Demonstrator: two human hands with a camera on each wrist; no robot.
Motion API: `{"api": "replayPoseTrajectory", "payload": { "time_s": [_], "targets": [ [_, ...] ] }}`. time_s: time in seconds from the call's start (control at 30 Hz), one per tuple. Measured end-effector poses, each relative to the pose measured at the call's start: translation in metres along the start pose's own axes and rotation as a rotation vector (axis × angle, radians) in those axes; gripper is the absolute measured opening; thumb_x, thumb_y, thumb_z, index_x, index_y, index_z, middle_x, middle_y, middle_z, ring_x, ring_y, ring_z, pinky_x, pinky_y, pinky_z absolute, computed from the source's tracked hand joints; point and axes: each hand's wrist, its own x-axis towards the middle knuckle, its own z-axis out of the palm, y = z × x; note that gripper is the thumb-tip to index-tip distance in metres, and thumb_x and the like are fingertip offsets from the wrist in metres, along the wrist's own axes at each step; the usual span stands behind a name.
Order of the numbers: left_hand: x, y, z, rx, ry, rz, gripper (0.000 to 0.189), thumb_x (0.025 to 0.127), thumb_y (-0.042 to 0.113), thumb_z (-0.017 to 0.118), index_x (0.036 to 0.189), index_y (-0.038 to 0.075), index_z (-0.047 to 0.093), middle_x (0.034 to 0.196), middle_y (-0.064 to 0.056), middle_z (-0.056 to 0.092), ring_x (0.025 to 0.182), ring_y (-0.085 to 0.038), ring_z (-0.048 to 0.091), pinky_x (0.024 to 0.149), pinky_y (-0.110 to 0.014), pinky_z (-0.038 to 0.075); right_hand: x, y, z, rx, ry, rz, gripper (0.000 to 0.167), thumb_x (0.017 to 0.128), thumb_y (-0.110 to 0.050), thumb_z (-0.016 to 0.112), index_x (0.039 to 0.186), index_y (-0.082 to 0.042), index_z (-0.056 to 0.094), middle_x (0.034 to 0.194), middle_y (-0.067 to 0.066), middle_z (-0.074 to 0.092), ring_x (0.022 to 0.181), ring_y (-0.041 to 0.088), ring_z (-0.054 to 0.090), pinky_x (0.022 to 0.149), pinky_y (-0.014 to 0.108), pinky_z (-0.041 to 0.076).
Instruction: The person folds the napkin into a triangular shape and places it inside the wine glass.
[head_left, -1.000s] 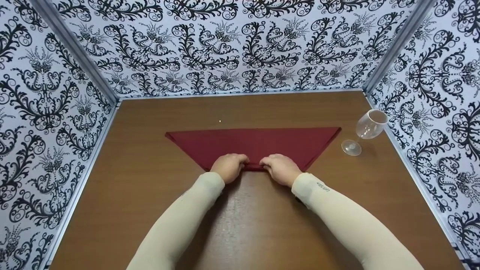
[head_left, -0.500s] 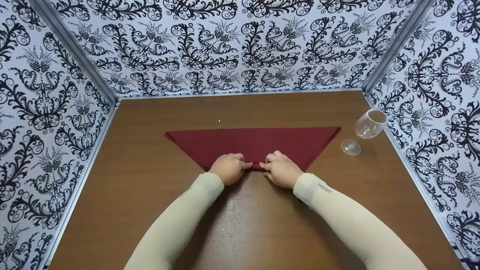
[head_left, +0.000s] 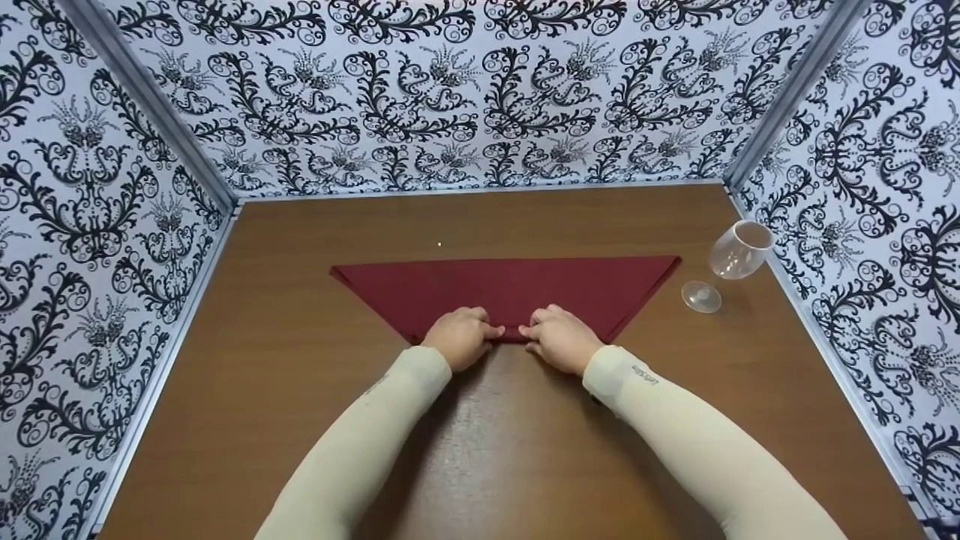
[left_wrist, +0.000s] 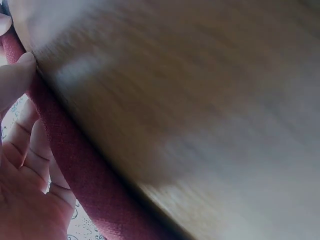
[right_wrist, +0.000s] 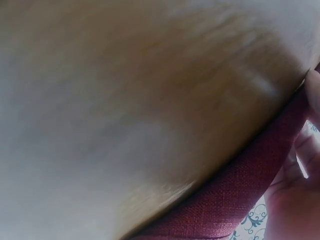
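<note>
A dark red cloth napkin [head_left: 510,289] lies on the table, folded into a wide trapezoid with its long side away from me. Its short near edge is rolled into a narrow band, seen close up as a thick red strip in both wrist views. At the left part of this band, my left hand [head_left: 459,337] pinches the cloth, its thumb [left_wrist: 20,75] on the near side and the other fingers beyond it. My right hand [head_left: 562,339] grips the band a short way to the right, thumb [right_wrist: 314,90] likewise at the near side. The two thumb tips point toward each other.
An upright clear wine glass [head_left: 739,251] stands to the right of the napkin, near the right wall. Patterned black-and-white walls [head_left: 480,97] enclose the brown wooden table [head_left: 300,225] at the back and on both sides. A tiny pale speck lies behind the napkin.
Both hands have shifted their fingers slightly on the rolled edge, and the thumbs now show more along it. The napkin's outline and the glass have stayed in place.
</note>
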Motion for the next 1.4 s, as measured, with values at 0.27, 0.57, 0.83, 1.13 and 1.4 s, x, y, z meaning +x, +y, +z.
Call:
{"api": "replayPoseTrajectory", "payload": {
  "time_s": [0.27, 0.57, 0.83, 1.13, 1.4],
  "targets": [
    [0.0, 0.003, 0.002, 0.038, 0.009, -0.05, 0.029, 0.101, 0.028, 0.073, 0.129, 0.034, 0.077, 0.114, 0.0, 0.073, 0.106, -0.026, 0.069, 0.093, -0.044, 0.059, 0.001, 0.001, 0.004, -0.022, -0.006, 0.012, 0.028, 0.095, -0.017, 0.078, 0.123, -0.012, 0.08, 0.099, 0.006, 0.073, 0.089, 0.027, 0.064, 0.082, 0.04, 0.055],
    [-0.001, -0.003, 0.001, -0.062, -0.033, -0.095, 0.022, 0.104, 0.024, 0.068, 0.121, 0.026, 0.081, 0.118, 0.001, 0.076, 0.114, -0.023, 0.071, 0.1, -0.044, 0.057, 0.002, 0.001, 0.008, 0.031, -0.034, 0.043, 0.018, 0.101, -0.013, 0.069, 0.116, -0.01, 0.079, 0.106, 0.006, 0.077, 0.097, 0.028, 0.069, 0.091, 0.043, 0.057],
    [0.001, -0.005, -0.004, -0.192, -0.009, -0.173, 0.013, 0.105, 0.019, 0.065, 0.113, 0.02, 0.074, 0.111, -0.002, 0.079, 0.105, -0.025, 0.074, 0.093, -0.045, 0.059, 0.004, 0.0, 0.006, 0.168, -0.039, 0.142, 0.02, 0.105, -0.009, 0.062, 0.121, -0.014, 0.072, 0.112, 0.006, 0.076, 0.107, 0.028, 0.071, 0.098, 0.047, 0.057],
    [-0.001, -0.003, -0.005, 0.02, 0.029, -0.083, 0.027, 0.101, 0.009, 0.064, 0.112, 0.024, 0.085, 0.11, -0.002, 0.071, 0.105, -0.027, 0.07, 0.092, -0.044, 0.059, 0.005, -0.002, 0.003, -0.012, 0.022, 0.089, 0.022, 0.105, -0.021, 0.064, 0.098, -0.011, 0.082, 0.094, 0.003, 0.063, 0.088, 0.025, 0.056, 0.078, 0.038, 0.05],
    [-0.007, -0.004, -0.004, 0.146, 0.029, 0.035, 0.03, 0.098, 0.022, 0.069, 0.126, 0.028, 0.079, 0.106, -0.002, 0.075, 0.096, -0.027, 0.073, 0.084, -0.047, 0.06, 0.002, -0.005, -0.002, -0.084, -0.032, 0.008, 0.031, 0.096, -0.018, 0.076, 0.126, -0.011, 0.078, 0.096, 0.007, 0.065, 0.085, 0.027, 0.057, 0.075, 0.039, 0.051]
  ]
}}
